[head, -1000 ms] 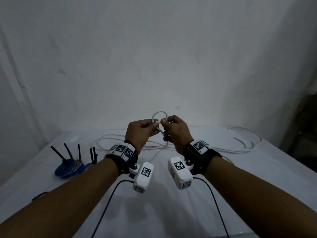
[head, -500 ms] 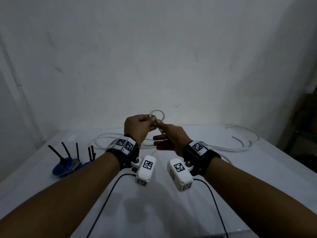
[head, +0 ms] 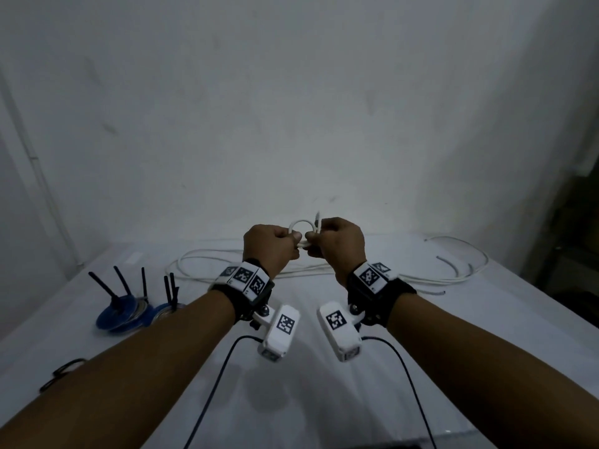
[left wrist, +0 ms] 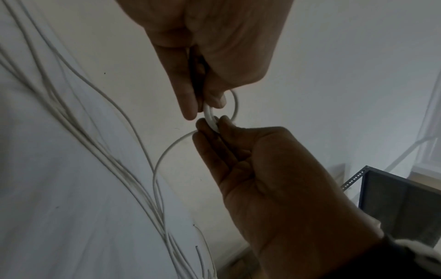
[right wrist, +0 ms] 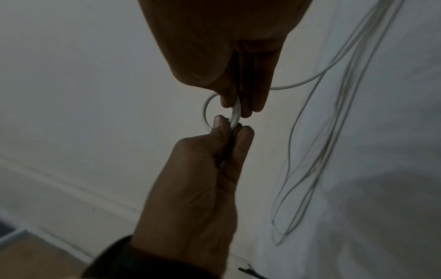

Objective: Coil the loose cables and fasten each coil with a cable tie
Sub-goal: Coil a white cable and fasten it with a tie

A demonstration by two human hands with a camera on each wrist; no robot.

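Note:
A small coil of white cable [head: 302, 222] is held up above the table between both hands. My left hand [head: 293, 239] pinches its left side between thumb and fingers. My right hand [head: 312, 237] pinches the right side, and a short cable end [head: 318, 218] sticks up beside it. In the left wrist view the coil [left wrist: 235, 105] shows as a ring between my left hand [left wrist: 205, 110] above and my right hand [left wrist: 211, 123] below. The right wrist view shows the same ring [right wrist: 205, 111]. The cable's loose length [left wrist: 164, 152] trails from the coil to the table.
Long loose loops of white cable [head: 223, 256] lie across the back of the white table [head: 486, 335], reaching the right side [head: 476, 260]. Two blue coils [head: 124, 315] with black tie tails sticking up sit at the left. A black loop [head: 61, 372] lies near the left edge.
Half a second ago my right hand's fingers were spread loosely below the coil. Now they are curled and pinch it again, with a cable end sticking up. The left hand kept its hold.

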